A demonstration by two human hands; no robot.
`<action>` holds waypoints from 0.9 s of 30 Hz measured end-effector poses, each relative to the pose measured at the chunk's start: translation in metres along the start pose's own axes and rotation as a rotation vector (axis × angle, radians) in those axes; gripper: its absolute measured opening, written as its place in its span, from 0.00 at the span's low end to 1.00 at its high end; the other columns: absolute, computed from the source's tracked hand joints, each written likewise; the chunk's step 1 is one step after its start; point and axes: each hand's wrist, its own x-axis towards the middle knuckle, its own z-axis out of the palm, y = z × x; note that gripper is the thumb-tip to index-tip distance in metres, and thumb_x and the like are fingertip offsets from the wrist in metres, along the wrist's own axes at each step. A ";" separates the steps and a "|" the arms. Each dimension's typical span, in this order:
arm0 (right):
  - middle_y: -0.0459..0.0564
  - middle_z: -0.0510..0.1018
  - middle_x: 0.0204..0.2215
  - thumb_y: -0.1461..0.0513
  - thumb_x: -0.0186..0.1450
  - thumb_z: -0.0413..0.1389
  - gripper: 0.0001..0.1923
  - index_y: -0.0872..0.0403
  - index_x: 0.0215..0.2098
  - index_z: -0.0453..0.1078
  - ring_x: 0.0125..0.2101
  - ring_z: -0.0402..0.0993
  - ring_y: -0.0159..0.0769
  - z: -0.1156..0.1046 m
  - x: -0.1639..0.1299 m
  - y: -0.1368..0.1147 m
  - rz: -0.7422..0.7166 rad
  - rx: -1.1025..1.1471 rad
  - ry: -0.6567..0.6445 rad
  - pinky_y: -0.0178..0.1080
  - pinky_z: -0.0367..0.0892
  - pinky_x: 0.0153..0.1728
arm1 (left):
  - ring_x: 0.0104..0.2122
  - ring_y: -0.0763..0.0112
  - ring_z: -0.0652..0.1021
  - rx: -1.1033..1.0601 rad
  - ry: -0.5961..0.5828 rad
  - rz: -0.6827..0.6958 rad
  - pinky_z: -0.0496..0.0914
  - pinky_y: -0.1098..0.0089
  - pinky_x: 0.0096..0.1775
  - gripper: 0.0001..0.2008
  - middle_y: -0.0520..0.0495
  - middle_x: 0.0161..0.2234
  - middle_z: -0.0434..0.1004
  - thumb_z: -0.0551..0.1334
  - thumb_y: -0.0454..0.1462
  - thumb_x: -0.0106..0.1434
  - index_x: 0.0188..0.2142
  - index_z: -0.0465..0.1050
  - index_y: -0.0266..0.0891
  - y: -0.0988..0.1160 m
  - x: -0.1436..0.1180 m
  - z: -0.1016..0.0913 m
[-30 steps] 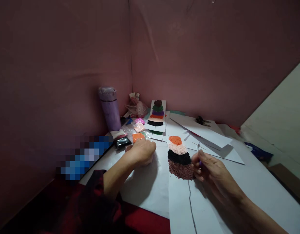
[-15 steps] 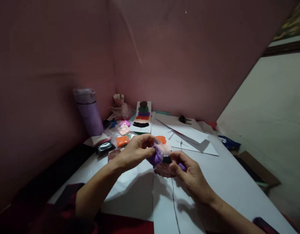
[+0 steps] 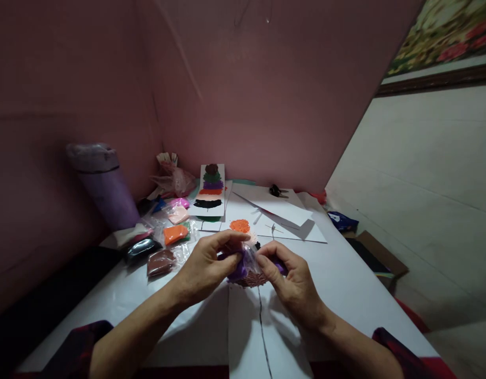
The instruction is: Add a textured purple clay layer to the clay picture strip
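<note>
Purple pkt (image 3: 238, 270) in L hand (image 3: 205, 267) (partly see-thru)

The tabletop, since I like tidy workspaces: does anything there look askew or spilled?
Yes: a loose white sheet lies at a slant across the paper beneath, its near corner apparently lifted. No spill stands out.

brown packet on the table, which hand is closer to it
Left. The left hand is just right of the brown packet, holding a purple packet; the right hand is farther right, beyond the left one.
</note>
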 end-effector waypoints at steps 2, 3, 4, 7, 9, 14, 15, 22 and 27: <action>0.44 0.71 0.24 0.56 0.65 0.56 0.10 0.54 0.30 0.68 0.24 0.65 0.30 0.001 0.000 0.000 0.025 0.009 -0.018 0.33 0.62 0.25 | 0.31 0.71 0.73 0.034 0.032 0.034 0.68 0.69 0.34 0.13 0.47 0.30 0.75 0.61 0.34 0.55 0.41 0.76 0.34 0.000 0.000 0.000; 0.43 0.71 0.23 0.56 0.65 0.57 0.11 0.54 0.30 0.68 0.23 0.65 0.29 0.001 0.001 0.000 0.034 0.011 -0.025 0.33 0.62 0.25 | 0.31 0.71 0.73 0.053 0.039 0.055 0.68 0.69 0.34 0.13 0.47 0.30 0.75 0.61 0.33 0.55 0.41 0.76 0.34 -0.001 -0.001 0.000; 0.43 0.72 0.22 0.56 0.64 0.57 0.11 0.54 0.29 0.68 0.22 0.65 0.29 0.002 0.001 0.001 0.042 0.013 -0.027 0.32 0.62 0.24 | 0.31 0.71 0.73 0.069 0.042 0.074 0.68 0.69 0.35 0.13 0.47 0.31 0.75 0.60 0.33 0.55 0.41 0.76 0.35 -0.001 -0.001 0.001; 0.44 0.71 0.22 0.56 0.65 0.56 0.12 0.55 0.27 0.68 0.22 0.66 0.30 0.002 0.003 0.004 0.047 0.003 0.016 0.33 0.63 0.23 | 0.30 0.71 0.73 0.103 0.034 0.097 0.68 0.69 0.35 0.14 0.48 0.30 0.75 0.60 0.33 0.56 0.42 0.75 0.35 -0.001 0.000 0.001; 0.45 0.71 0.22 0.55 0.65 0.55 0.13 0.54 0.27 0.67 0.22 0.66 0.31 0.002 0.003 0.007 0.052 0.000 0.048 0.33 0.64 0.23 | 0.30 0.71 0.73 0.097 0.037 0.080 0.68 0.68 0.36 0.14 0.48 0.30 0.74 0.61 0.33 0.56 0.42 0.75 0.34 -0.001 0.000 0.001; 0.43 0.67 0.22 0.54 0.66 0.54 0.13 0.54 0.28 0.65 0.22 0.63 0.29 0.001 0.003 0.008 0.075 0.036 0.098 0.32 0.62 0.22 | 0.33 0.71 0.73 -0.073 0.066 0.002 0.68 0.69 0.37 0.13 0.47 0.32 0.74 0.64 0.34 0.54 0.41 0.75 0.36 -0.002 0.001 -0.002; 0.43 0.67 0.21 0.54 0.66 0.54 0.13 0.54 0.28 0.64 0.22 0.63 0.29 0.001 0.003 0.008 0.079 0.047 0.108 0.32 0.62 0.22 | 0.32 0.72 0.73 -0.131 0.053 -0.019 0.68 0.70 0.35 0.13 0.48 0.31 0.74 0.65 0.34 0.54 0.41 0.74 0.36 -0.002 0.002 -0.002; 0.43 0.67 0.22 0.55 0.67 0.54 0.13 0.54 0.27 0.64 0.22 0.63 0.30 -0.003 0.003 0.009 0.003 -0.006 0.025 0.32 0.62 0.23 | 0.30 0.72 0.74 -0.257 -0.045 -0.121 0.69 0.71 0.32 0.14 0.45 0.32 0.75 0.68 0.40 0.54 0.37 0.75 0.33 0.002 0.003 -0.006; 0.45 0.70 0.23 0.56 0.67 0.54 0.12 0.54 0.28 0.67 0.23 0.67 0.31 -0.004 0.003 0.010 -0.037 -0.029 -0.011 0.34 0.65 0.24 | 0.26 0.72 0.73 -0.109 -0.085 -0.115 0.68 0.69 0.29 0.13 0.45 0.26 0.74 0.66 0.42 0.56 0.31 0.75 0.31 -0.002 0.001 -0.005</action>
